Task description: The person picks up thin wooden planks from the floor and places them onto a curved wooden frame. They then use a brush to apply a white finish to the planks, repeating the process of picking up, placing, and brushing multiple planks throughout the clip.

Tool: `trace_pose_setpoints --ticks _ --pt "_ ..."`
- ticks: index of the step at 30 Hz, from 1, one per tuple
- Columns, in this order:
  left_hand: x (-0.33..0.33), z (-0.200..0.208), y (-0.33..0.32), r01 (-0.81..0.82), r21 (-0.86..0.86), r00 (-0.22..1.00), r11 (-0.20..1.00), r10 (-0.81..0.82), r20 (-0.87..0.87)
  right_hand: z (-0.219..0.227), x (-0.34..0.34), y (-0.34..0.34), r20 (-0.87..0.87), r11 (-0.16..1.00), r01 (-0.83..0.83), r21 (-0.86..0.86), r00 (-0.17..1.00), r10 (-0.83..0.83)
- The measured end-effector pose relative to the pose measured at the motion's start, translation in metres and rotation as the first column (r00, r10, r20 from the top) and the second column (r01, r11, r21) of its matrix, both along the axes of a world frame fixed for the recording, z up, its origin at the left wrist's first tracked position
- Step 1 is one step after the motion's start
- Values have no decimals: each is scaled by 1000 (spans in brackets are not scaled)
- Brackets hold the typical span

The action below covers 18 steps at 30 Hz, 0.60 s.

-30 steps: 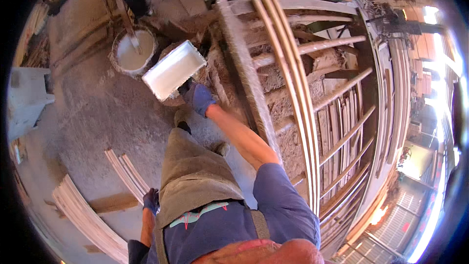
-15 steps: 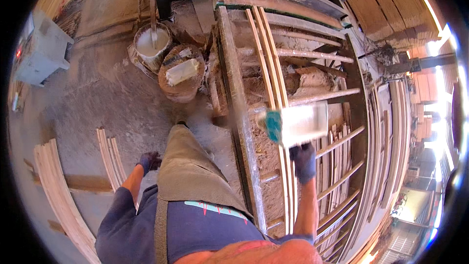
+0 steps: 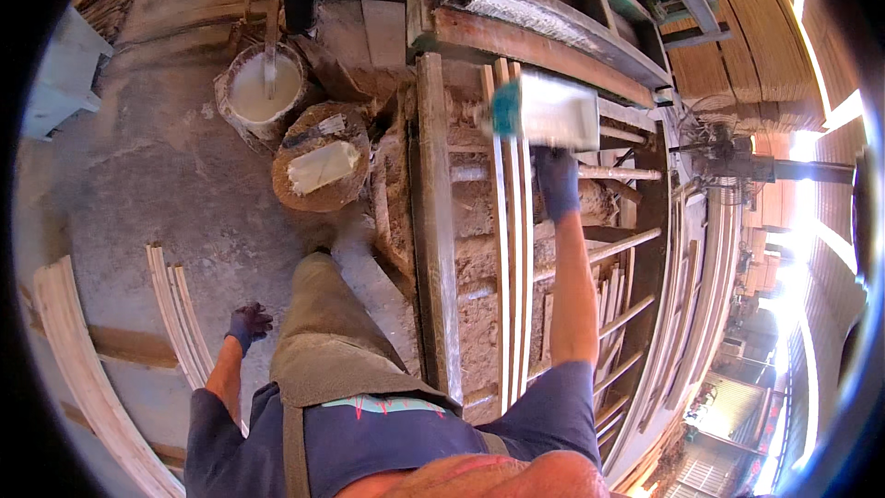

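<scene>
My right hand (image 3: 557,186), in a dark glove, is closed around a glue roller (image 3: 559,111), a white box-shaped tool with a teal end, blurred by motion. The roller lies across the far part of several thin wood strips (image 3: 504,258) that run lengthwise on the rails of a metal rack (image 3: 439,221). My fingers are partly hidden under the tool. Low at my left side, my gloved left hand (image 3: 249,324) hangs with its fingers apart and holds nothing. The nearest things to it are some upright-looking strips (image 3: 175,304) on the left.
A bucket of white liquid (image 3: 265,92) with a stick in it stands at the far left of the rack. Beside it, a round stump-like block (image 3: 313,186) bears a pale slab (image 3: 322,169). More long boards (image 3: 78,360) lie at the left; stacked timber (image 3: 747,46) is at the far right.
My right arm has stretched forward, carrying the glue roller along the strips toward their far ends. My left hand stays low at my side, its fingers now more spread.
</scene>
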State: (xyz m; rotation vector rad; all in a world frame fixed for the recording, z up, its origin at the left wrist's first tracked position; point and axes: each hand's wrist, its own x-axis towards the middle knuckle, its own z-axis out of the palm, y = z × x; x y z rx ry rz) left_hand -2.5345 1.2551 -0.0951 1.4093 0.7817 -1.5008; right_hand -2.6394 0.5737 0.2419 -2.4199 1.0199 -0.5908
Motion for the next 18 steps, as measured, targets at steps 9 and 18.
trace_pose_setpoints --ticks 9,18 --pt "21 27 8 -120 -28 993 992 121 15 -16 118 -114 -28 947 -5 321 999 15" --pt "-61 27 16 -99 -37 987 994 103 119 3 -44 -19 -401 967 -253 23 884 241"
